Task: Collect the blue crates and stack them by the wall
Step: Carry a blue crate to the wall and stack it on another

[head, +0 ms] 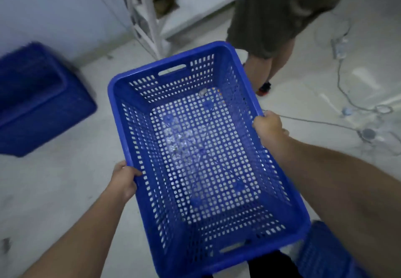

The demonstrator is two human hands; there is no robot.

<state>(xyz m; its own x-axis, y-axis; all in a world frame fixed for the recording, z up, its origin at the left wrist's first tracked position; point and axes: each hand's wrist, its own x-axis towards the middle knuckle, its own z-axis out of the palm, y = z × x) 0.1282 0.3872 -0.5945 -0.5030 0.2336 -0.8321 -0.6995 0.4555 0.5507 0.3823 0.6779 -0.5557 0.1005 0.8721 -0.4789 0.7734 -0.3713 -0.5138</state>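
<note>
I hold an empty blue perforated crate [201,147] in front of me, above the floor, its open side up. My left hand [123,180] grips its left long rim and my right hand [269,130] grips its right long rim. Another blue crate [36,102] lies upside down on the floor at the left, close to the white wall [54,6]. Part of a third blue crate [325,254] shows at the bottom right, below my right arm.
Another person [273,17] in dark shorts stands just beyond the crate's far end. A white metal shelf rack [149,10] stands by the wall. Cables and a power strip [338,47] trail across the pale floor at the right.
</note>
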